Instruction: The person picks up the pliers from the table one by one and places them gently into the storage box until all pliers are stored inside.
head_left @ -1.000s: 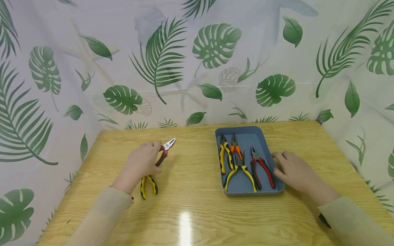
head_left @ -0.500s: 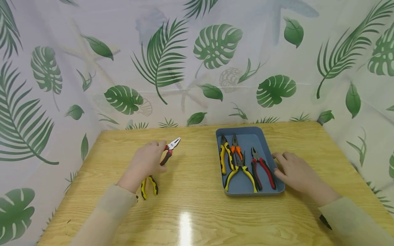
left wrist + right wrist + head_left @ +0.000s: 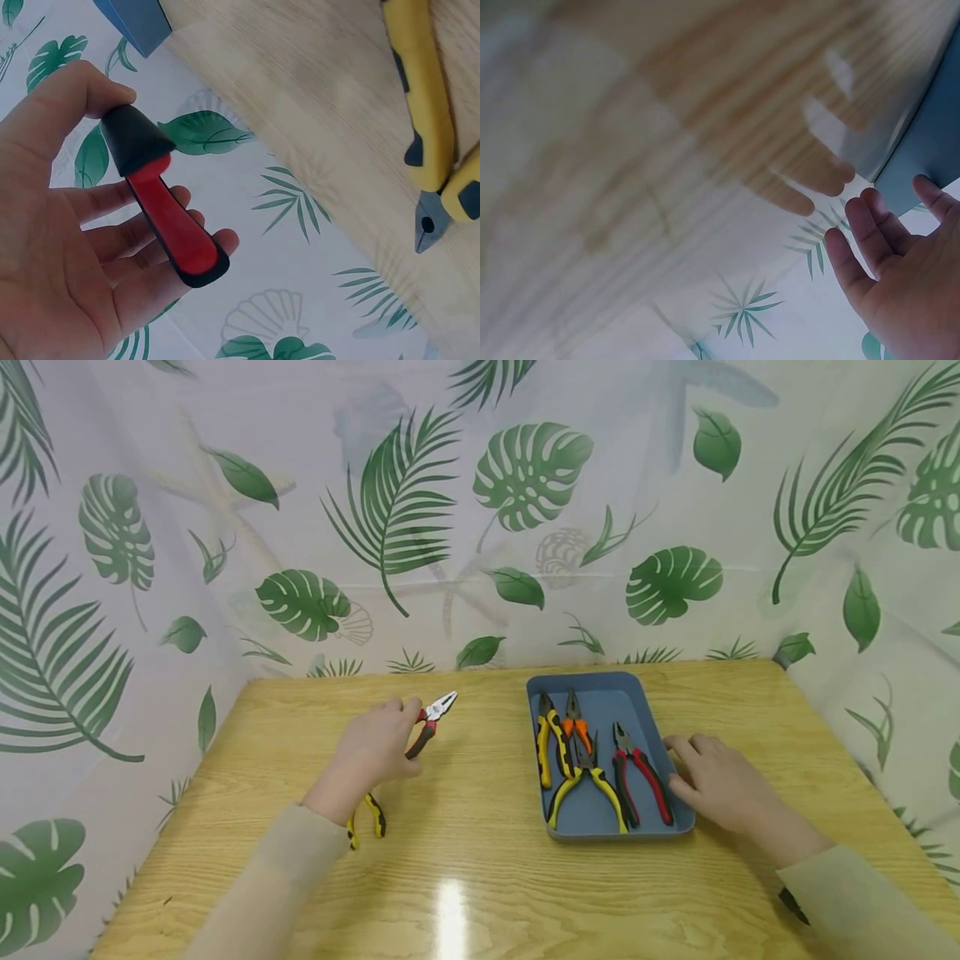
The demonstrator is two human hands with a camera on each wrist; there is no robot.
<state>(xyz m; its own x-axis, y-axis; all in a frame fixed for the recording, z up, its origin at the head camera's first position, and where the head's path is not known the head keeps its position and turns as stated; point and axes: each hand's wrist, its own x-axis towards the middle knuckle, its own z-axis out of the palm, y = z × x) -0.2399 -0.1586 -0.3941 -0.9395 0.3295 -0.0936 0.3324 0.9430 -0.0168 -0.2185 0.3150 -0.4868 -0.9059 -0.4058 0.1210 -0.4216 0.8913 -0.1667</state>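
Note:
My left hand point(image 3: 372, 745) grips silver-jawed pliers with red-and-black handles point(image 3: 426, 737) above the left side of the table; the left wrist view shows the thumb and curled fingers around the handles point(image 3: 184, 232). Below this hand, a yellow-and-black pair of pliers point(image 3: 377, 817) lies on the wood, its head hidden by the hand in the head view but visible in the left wrist view. At the right, my right hand point(image 3: 720, 781) touches the side of a blue-grey tray point(image 3: 609, 697) with relaxed fingers, holding nothing.
Inside the tray lie several pliers: yellow-and-black ones point(image 3: 543, 756), orange-handled ones point(image 3: 576, 728), yellow-handled long-nose ones point(image 3: 609, 792) and red-and-black ones point(image 3: 652, 783). A leaf-patterned cloth point(image 3: 450, 527) hangs behind the wooden table point(image 3: 480, 893).
My left hand has carried the red-and-black pliers rightward, towards the tray. The right hand has stayed beside the tray, and the pliers in it have not moved.

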